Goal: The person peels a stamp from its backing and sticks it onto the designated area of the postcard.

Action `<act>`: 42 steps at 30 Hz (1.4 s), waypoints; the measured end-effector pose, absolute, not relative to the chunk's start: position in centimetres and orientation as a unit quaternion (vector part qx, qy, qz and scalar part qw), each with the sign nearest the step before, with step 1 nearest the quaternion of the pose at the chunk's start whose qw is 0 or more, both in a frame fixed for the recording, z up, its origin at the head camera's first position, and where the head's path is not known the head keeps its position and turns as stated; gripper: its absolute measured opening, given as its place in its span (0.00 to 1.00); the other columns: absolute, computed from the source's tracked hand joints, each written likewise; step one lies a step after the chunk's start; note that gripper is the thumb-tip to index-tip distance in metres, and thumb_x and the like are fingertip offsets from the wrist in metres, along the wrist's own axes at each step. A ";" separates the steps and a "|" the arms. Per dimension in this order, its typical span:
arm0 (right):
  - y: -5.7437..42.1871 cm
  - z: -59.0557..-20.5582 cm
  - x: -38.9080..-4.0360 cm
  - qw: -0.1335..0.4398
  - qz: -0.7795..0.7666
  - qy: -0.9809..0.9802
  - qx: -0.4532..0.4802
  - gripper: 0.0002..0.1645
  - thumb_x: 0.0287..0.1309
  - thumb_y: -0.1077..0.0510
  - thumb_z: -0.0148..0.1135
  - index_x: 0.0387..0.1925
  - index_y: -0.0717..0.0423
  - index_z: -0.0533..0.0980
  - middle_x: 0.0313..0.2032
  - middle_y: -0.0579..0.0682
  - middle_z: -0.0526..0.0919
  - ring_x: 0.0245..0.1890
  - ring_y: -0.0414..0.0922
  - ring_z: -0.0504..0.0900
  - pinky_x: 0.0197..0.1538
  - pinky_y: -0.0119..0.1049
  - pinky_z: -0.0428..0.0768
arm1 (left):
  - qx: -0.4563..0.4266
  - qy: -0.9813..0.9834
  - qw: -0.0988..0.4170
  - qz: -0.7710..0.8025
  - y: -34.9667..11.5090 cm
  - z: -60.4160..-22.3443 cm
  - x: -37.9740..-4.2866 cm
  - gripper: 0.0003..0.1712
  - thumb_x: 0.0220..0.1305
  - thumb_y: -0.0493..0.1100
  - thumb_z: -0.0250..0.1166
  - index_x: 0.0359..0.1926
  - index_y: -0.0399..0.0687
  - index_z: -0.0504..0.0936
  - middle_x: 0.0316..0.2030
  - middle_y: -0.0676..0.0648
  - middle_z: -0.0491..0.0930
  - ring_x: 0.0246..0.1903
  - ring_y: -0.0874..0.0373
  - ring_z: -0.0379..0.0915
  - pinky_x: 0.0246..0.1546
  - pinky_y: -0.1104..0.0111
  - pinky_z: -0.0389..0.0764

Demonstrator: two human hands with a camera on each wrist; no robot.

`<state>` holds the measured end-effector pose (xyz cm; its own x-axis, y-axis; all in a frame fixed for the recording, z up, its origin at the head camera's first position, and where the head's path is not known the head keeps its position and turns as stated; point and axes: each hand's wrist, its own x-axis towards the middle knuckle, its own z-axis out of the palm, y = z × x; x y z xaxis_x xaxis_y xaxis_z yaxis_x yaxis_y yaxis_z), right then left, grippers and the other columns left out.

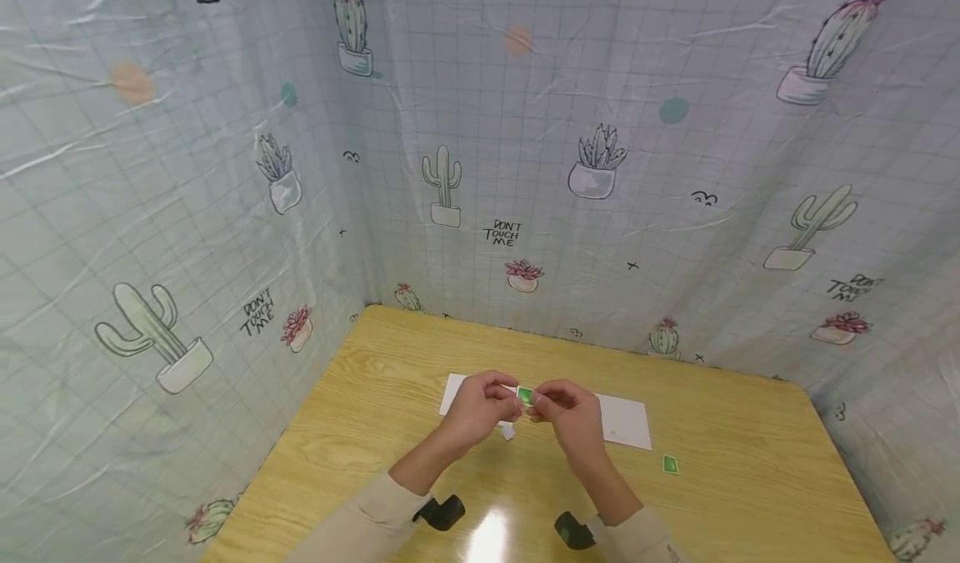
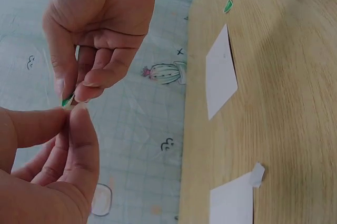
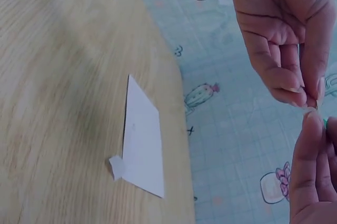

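Note:
Both hands meet in front of me above the table, around a small green square with a white border [image 1: 525,396]. My left hand [image 1: 478,409] pinches its left side between thumb and fingertips. From the other side, my right hand [image 1: 576,417] grips it with thumb and index finger. In the left wrist view a sliver of green [image 2: 67,100] shows between the fingertips, beside a pale edge at the left thumb. Most of the piece is hidden by fingers there, and in the right wrist view only a bit of green [image 3: 325,123] appears.
Two white cards lie behind the hands, one left [image 1: 452,390] and one right [image 1: 625,420]. A small white paper scrap [image 1: 507,431] rests by the left card's near edge. Another green square [image 1: 670,464] lies near the right card. A cactus-print curtain [image 1: 480,171] surrounds the wooden table [image 1: 360,396].

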<state>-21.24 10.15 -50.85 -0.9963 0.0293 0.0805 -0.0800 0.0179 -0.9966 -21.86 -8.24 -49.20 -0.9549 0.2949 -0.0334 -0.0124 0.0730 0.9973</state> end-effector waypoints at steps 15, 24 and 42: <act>11.4 -50.5 -21.9 -0.046 0.695 -0.709 0.112 0.14 0.66 0.68 0.66 0.51 0.73 0.80 0.34 0.53 0.87 0.29 0.39 0.86 0.37 0.33 0.88 | 0.123 0.743 0.115 0.648 -8.9 -48.7 -22.5 0.13 0.75 0.34 0.61 0.53 0.34 0.86 0.48 0.36 0.88 0.44 0.50 0.87 0.49 0.58 0.89; 11.5 -50.6 -22.2 -0.071 0.695 -0.703 0.130 0.16 0.65 0.70 0.65 0.52 0.76 0.78 0.33 0.48 0.86 0.30 0.39 0.87 0.39 0.32 0.89 | 0.103 0.729 0.134 0.663 -9.2 -48.8 -23.1 0.13 0.75 0.35 0.61 0.54 0.32 0.84 0.48 0.38 0.87 0.44 0.50 0.87 0.46 0.67 0.89; 11.1 -50.9 -22.2 -0.052 0.709 -0.694 0.112 0.16 0.64 0.68 0.68 0.51 0.74 0.80 0.30 0.43 0.88 0.29 0.39 0.88 0.39 0.34 0.89 | 0.090 0.706 0.144 0.687 -9.6 -49.1 -23.4 0.13 0.74 0.37 0.63 0.54 0.34 0.85 0.47 0.41 0.88 0.44 0.48 0.88 0.49 0.63 0.89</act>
<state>-22.24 11.05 -50.87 -0.9696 -0.2290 0.0861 -0.0812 -0.0311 -0.9962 -23.38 -9.59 -49.08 -0.9423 0.3252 -0.0800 -0.0709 0.0398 0.9967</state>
